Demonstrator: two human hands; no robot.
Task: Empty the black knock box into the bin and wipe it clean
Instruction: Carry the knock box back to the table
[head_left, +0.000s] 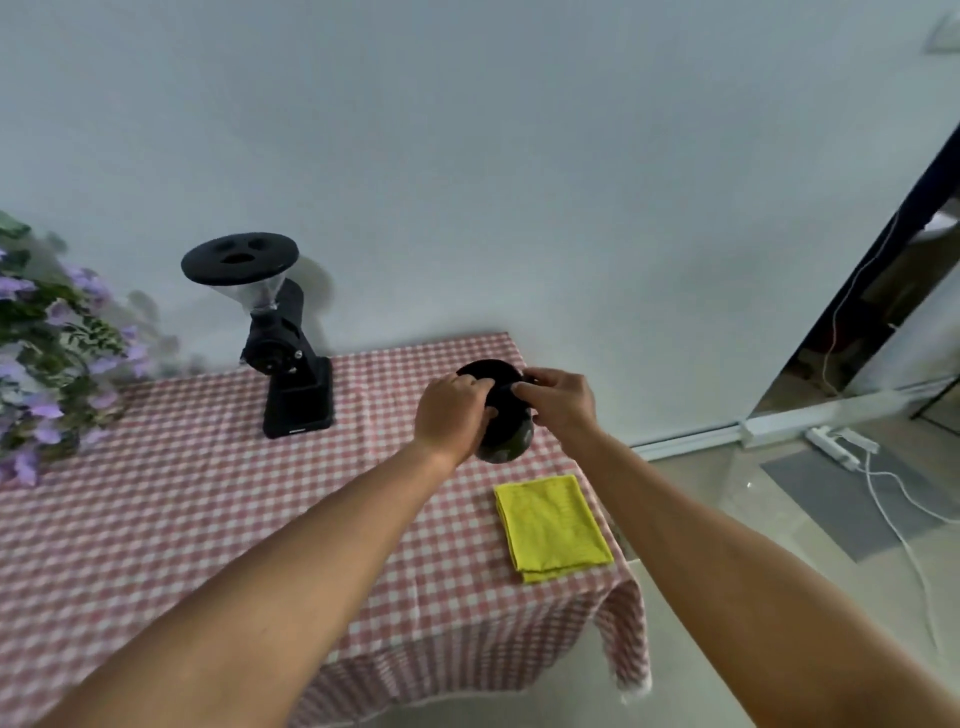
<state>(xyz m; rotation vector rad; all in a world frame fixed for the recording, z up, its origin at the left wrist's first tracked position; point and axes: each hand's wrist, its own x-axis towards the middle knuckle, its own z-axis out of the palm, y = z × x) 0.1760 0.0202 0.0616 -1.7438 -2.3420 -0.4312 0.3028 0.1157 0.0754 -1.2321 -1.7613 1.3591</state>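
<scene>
The task is judged barely begun: the round, smooth-walled black knock box (505, 415) is clasped at its top by the left grip (449, 410) and the right grip (558, 402), near the far right corner of the gingham-covered surface (208, 493). No bin is seen, and the soft, folded yellow cloth (553, 527) lies untouched near it.

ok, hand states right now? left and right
Left hand: grips the black knock box.
Right hand: grips it too, near its top.
</scene>
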